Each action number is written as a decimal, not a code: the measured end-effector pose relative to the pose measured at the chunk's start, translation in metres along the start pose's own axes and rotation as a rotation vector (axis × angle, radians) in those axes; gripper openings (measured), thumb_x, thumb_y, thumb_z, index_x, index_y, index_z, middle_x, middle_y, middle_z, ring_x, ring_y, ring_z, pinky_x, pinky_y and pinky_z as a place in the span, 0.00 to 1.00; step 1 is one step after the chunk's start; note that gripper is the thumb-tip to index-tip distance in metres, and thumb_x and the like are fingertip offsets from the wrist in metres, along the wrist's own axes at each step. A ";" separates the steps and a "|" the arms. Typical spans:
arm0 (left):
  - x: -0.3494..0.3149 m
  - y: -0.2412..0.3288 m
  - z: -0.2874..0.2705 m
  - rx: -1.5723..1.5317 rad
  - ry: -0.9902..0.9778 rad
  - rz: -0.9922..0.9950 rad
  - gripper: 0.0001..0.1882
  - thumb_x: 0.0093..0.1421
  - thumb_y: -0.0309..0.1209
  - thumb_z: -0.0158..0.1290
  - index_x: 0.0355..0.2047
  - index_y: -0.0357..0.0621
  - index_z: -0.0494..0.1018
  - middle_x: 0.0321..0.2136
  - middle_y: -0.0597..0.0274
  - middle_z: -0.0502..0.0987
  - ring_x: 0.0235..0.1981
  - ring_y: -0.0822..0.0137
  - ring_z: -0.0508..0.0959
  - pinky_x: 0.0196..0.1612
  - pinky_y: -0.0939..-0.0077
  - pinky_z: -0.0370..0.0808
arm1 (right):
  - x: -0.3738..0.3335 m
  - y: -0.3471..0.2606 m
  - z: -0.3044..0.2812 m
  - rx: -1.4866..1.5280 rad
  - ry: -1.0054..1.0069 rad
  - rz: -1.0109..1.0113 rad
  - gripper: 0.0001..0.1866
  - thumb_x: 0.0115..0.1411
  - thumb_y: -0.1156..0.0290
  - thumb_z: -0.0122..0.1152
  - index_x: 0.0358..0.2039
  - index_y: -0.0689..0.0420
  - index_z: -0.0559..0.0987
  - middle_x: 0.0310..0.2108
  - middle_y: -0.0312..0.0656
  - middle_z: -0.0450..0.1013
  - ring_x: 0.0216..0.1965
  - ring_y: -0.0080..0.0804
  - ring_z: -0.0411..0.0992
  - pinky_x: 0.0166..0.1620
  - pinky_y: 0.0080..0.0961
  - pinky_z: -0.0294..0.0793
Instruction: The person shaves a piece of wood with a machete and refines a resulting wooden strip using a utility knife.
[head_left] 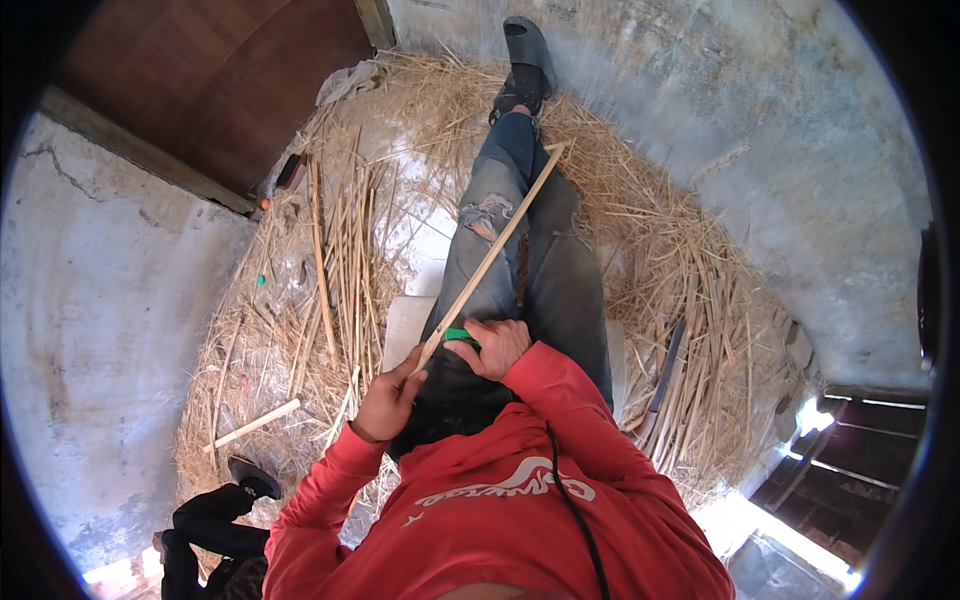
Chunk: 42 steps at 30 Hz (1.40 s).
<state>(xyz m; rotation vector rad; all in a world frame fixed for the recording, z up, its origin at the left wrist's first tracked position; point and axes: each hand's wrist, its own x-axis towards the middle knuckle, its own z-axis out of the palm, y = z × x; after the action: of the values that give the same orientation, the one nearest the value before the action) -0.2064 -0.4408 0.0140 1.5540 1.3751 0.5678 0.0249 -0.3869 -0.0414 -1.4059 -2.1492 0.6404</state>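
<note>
A long pale strip of split bamboo or wood point(495, 250) slants across my lap, its far end over my shin. Near its lower end, the fingers and thumb of my left hand point(390, 400) are closed on it. Just beside the strip, my right hand point(495, 348) is curled around a small bright green object point(457, 336). Only part of that green thing shows, so its kind cannot be told. A dark cloth or pad point(450, 405) covers my lap under both hands.
Straw-like shavings point(640, 230) cover the floor around my outstretched legs. Split strips lie in bundles at left point(350, 240) and right point(705, 350), with a long dark blade point(668, 365) by the right one. Another person's legs point(215, 530) show lower left. Walls point(800, 150) enclose the space.
</note>
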 end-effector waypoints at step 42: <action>0.063 0.027 0.014 0.124 0.120 0.037 0.25 0.66 0.27 0.52 0.63 0.40 0.65 0.16 0.52 0.70 0.14 0.70 0.68 0.23 0.74 0.68 | 0.048 0.015 -0.046 -0.048 -0.097 0.108 0.27 0.65 0.42 0.50 0.31 0.55 0.80 0.19 0.54 0.74 0.23 0.57 0.75 0.28 0.50 0.74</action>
<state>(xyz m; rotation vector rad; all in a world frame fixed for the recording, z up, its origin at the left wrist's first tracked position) -0.1653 -0.3844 0.0159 1.6700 1.4989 0.6168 0.0476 -0.3319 -0.0083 -1.5546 -2.1877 0.7156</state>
